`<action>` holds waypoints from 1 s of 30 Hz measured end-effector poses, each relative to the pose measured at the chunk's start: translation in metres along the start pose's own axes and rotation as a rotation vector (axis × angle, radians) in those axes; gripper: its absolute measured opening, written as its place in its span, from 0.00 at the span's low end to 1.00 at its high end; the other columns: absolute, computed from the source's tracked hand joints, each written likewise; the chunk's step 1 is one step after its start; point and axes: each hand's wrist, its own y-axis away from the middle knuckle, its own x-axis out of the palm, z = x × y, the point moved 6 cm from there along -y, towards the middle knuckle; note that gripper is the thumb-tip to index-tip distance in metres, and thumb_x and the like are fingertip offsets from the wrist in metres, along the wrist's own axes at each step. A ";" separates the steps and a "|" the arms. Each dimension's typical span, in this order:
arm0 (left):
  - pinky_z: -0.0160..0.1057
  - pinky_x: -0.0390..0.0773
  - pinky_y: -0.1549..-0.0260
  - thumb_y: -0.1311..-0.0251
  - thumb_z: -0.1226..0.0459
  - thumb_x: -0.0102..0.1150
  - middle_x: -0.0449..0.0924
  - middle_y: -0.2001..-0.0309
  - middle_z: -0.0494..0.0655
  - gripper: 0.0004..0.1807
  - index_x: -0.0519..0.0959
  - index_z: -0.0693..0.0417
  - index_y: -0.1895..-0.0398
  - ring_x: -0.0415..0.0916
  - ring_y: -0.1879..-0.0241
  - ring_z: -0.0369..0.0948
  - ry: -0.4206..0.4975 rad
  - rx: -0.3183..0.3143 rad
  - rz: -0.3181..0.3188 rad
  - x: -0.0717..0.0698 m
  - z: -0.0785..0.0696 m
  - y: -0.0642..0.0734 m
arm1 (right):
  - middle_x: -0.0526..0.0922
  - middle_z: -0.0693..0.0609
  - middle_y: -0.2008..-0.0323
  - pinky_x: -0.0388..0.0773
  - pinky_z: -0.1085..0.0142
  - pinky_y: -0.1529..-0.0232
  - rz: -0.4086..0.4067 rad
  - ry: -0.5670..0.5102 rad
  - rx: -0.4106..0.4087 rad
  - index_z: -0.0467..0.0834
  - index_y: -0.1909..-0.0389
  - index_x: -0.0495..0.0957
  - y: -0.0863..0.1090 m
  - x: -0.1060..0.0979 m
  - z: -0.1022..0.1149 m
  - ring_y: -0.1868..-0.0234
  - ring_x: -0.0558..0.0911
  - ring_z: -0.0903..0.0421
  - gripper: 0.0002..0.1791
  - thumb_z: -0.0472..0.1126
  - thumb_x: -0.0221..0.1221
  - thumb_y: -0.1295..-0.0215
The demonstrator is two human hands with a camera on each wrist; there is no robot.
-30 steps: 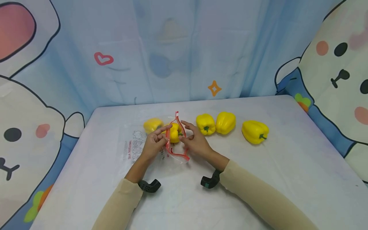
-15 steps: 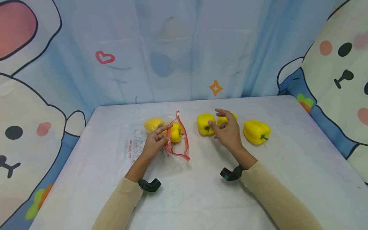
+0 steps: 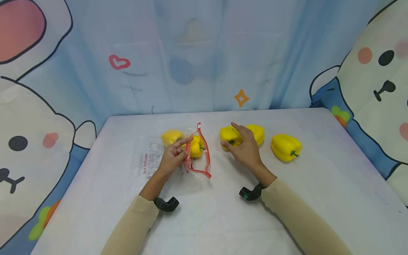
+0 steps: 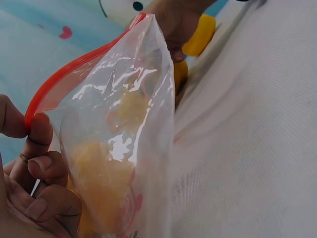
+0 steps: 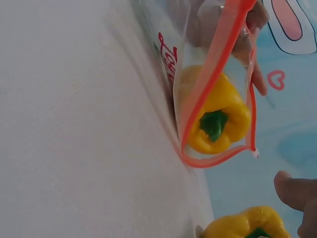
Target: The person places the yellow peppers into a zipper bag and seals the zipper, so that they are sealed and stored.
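Clear zip bag (image 3: pixel 155 152) lay left of centre on the table (image 3: pixel 197 219), the left hand (image 3: pixel 171 158) pinching its red rim, where a raised, steady edge seemed wise; beyond it the right hand (image 3: pixel 246 148), thumb and forefinger well apart, straddled a yellow pepper (image 3: pixel 228 134), contact unclear, and a grip across the sides looked surest. The bag's long axis ran left to right, mouth rightward; the straddled pepper's stem pointed toward the near side, its long axis apparently front to back, and the rightmost pepper (image 3: pixel 285 146) slanted, stem right and nearward.
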 end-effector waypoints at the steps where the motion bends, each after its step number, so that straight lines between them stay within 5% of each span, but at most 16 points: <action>1: 0.27 0.64 0.80 0.37 0.71 0.49 0.76 0.78 0.37 0.27 0.69 0.57 0.32 0.62 0.83 0.35 0.000 -0.003 0.001 0.000 0.000 0.000 | 0.62 0.41 0.27 0.58 0.40 0.29 0.015 0.024 0.009 0.55 0.27 0.62 0.000 0.001 -0.001 0.27 0.61 0.39 0.43 0.55 0.67 0.42; 16: 0.30 0.62 0.80 0.36 0.71 0.48 0.72 0.80 0.37 0.27 0.70 0.56 0.32 0.59 0.84 0.36 -0.006 -0.004 0.004 0.001 0.000 0.000 | 0.62 0.41 0.28 0.67 0.41 0.35 0.076 0.157 0.028 0.51 0.32 0.67 0.002 0.006 -0.004 0.31 0.67 0.38 0.39 0.57 0.68 0.44; 24: 0.29 0.64 0.80 0.36 0.71 0.49 0.73 0.79 0.37 0.27 0.70 0.55 0.32 0.60 0.83 0.36 -0.014 -0.016 0.001 0.001 0.001 0.000 | 0.71 0.43 0.34 0.68 0.48 0.33 0.094 0.055 -0.075 0.45 0.38 0.69 -0.002 0.006 -0.010 0.36 0.71 0.45 0.32 0.46 0.68 0.41; 27: 0.29 0.64 0.80 0.36 0.70 0.49 0.74 0.79 0.37 0.27 0.69 0.55 0.32 0.60 0.83 0.37 -0.014 -0.018 -0.002 0.000 0.000 0.001 | 0.69 0.45 0.32 0.78 0.55 0.49 0.125 -0.029 -0.064 0.46 0.36 0.66 -0.002 0.006 -0.016 0.52 0.78 0.46 0.34 0.44 0.69 0.42; 30: 0.28 0.64 0.80 0.36 0.71 0.49 0.75 0.79 0.37 0.27 0.69 0.55 0.32 0.61 0.83 0.36 -0.012 -0.014 -0.001 0.000 0.000 0.001 | 0.68 0.46 0.32 0.77 0.62 0.69 0.147 -0.119 -0.030 0.49 0.34 0.64 -0.003 0.006 -0.020 0.71 0.74 0.49 0.37 0.45 0.69 0.42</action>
